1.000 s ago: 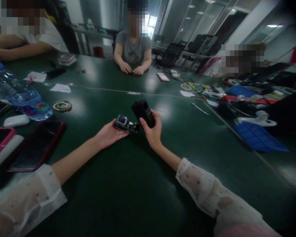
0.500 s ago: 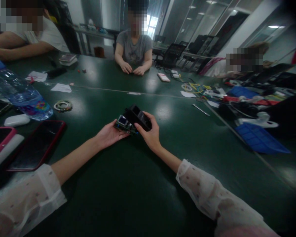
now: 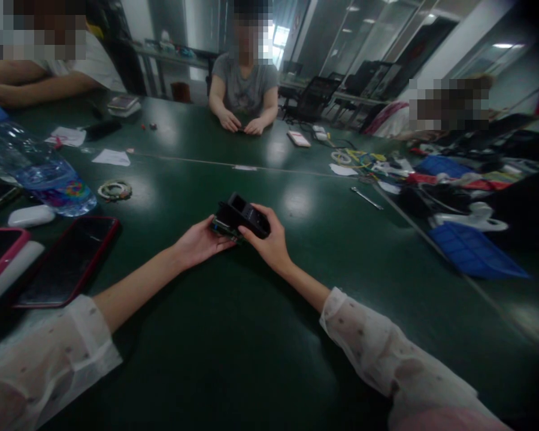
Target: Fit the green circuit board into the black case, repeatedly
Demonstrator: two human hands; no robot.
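Note:
Near the middle of the view, my left hand point(image 3: 200, 242) holds a green circuit board point(image 3: 224, 228) by its left end, fingers beneath it. A black plastic casing point(image 3: 248, 216) with a square opening is in my right hand point(image 3: 272, 242), gripped between thumb and fingers. The casing lies over the upper right part of the board and hides most of it, including the small screen. Both things are above the green table point(image 3: 224, 335).
At left are a water bottle point(image 3: 54, 179), a red-edged phone point(image 3: 69, 263), a white case point(image 3: 31, 216) and a bracelet point(image 3: 114, 191). A wrench point(image 3: 366, 198), cables and a blue tray point(image 3: 476, 251) lie right. A person point(image 3: 245, 90) sits opposite; others sit left and right.
My right hand has moved slightly left with the black casing, which now covers the board's small screen. The board has tilted a little in my left hand.

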